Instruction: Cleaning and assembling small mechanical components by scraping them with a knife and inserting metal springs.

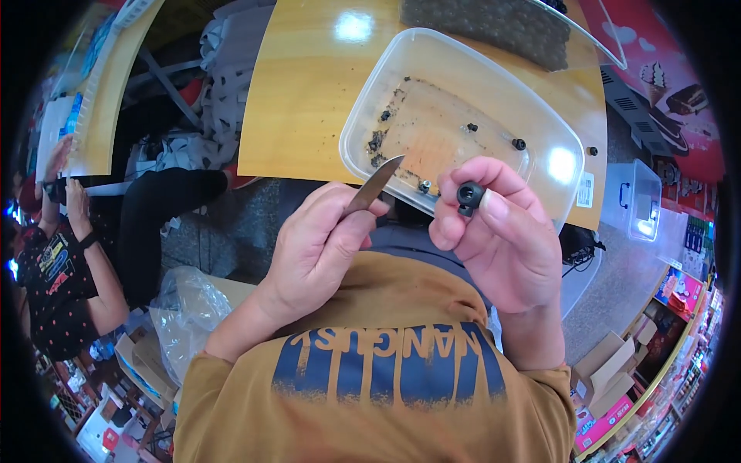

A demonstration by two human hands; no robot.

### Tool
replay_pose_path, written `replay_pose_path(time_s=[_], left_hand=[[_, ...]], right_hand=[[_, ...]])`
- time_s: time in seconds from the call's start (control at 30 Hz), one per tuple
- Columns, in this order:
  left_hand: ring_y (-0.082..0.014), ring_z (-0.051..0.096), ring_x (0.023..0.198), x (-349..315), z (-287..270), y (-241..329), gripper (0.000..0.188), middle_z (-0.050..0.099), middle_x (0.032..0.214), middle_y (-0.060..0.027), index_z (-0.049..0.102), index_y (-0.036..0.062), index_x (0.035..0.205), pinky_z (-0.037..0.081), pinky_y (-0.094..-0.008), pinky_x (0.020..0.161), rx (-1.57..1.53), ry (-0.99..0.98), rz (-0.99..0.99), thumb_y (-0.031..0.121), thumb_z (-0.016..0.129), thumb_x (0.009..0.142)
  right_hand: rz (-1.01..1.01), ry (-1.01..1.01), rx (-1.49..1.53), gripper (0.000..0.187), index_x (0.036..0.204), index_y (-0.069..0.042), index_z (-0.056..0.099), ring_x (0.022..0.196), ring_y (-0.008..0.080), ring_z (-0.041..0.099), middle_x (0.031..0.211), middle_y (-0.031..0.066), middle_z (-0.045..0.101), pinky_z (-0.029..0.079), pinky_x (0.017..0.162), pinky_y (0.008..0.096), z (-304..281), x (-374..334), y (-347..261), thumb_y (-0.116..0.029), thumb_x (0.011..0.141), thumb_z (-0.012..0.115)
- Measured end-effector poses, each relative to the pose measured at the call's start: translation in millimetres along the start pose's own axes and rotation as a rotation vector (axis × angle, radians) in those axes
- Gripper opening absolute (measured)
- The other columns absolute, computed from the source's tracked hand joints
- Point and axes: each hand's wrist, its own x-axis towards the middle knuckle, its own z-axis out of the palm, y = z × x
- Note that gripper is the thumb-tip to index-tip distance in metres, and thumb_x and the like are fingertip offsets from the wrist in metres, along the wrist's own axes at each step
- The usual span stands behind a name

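Observation:
My left hand is closed around a knife, its curved metal blade pointing up and to the right. In my right hand, a small black cord lock is pinched between thumb and fingers, its round hole showing. The blade tip is apart from the cord lock. Just beyond both hands stands a clear plastic box. Inside it lie several similar small black pieces, and dark crumbs are gathered along its left side.
The box rests on a yellow wooden table. Another small black piece lies right of the box. A dark bubbled sheet is at the back. On the left sits another person at a second table. A clear bag lies lower left.

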Motion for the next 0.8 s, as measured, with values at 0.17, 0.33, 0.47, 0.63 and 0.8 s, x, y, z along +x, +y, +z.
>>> replay_pose_path(time_s=[0.17, 0.33, 0.47, 0.63, 0.8], left_hand=[[-0.0076, 0.05, 0.065, 2, 6, 26, 0.016, 0.053, 0.081, -0.0044, 0.054, -0.0026, 0.098, 0.042, -0.0214, 0.058, -0.253, -0.057, -0.182, 0.007, 0.044, 0.089], [-0.0097, 0.053, 0.07, 2, 11, 29, 0.017, 0.057, 0.086, -0.0067, 0.053, -0.0046, 0.097, 0.044, -0.0218, 0.062, -0.31, -0.016, -0.083, 0.009, 0.047, 0.089], [-0.0109, 0.053, 0.07, 1, 10, 26, 0.016, 0.057, 0.081, -0.0074, 0.054, -0.0045, 0.095, 0.044, -0.0231, 0.062, -0.248, -0.037, -0.106, 0.009, 0.05, 0.088], [-0.0148, 0.053, 0.065, 6, 14, 25, 0.013, 0.055, 0.075, -0.0086, 0.056, -0.0032, 0.09, 0.042, -0.0239, 0.057, -0.186, -0.054, 0.015, 0.008, 0.055, 0.083], [-0.0157, 0.052, 0.06, 13, 17, 27, 0.011, 0.054, 0.068, -0.0063, 0.058, 0.0011, 0.081, 0.04, -0.025, 0.054, -0.083, -0.048, 0.118, 0.011, 0.062, 0.079]], right_hand=[[-0.008, -0.015, -0.014, 0.027, 0.107, 0.0, 0.047, 0.075, 0.015, 0.053, 0.09, 0.0098, 0.053, 0.044, 0.07, 0.0284, 5, -6, 11, -0.019, 0.088, 0.05], [-0.044, 0.003, -0.132, 0.027, 0.108, 0.0, 0.045, 0.072, 0.0159, 0.053, 0.089, 0.0099, 0.051, 0.045, 0.069, 0.0314, 8, -12, 15, -0.02, 0.09, 0.045], [-0.129, 0.054, -0.224, 0.027, 0.11, 0.0, 0.044, 0.068, 0.0143, 0.051, 0.081, 0.0066, 0.048, 0.043, 0.066, 0.0295, 6, -15, 18, -0.019, 0.09, 0.044], [-0.147, -0.021, -0.2, 0.029, 0.111, -0.001, 0.044, 0.062, 0.0115, 0.045, 0.076, 0.0047, 0.045, 0.038, 0.058, 0.0259, 1, -15, 20, -0.02, 0.09, 0.044], [-0.191, 0.015, -0.151, 0.024, 0.104, -0.002, 0.047, 0.061, 0.005, 0.039, 0.074, 0.0006, 0.048, 0.033, 0.055, 0.0175, 4, -14, 23, -0.022, 0.092, 0.045]])
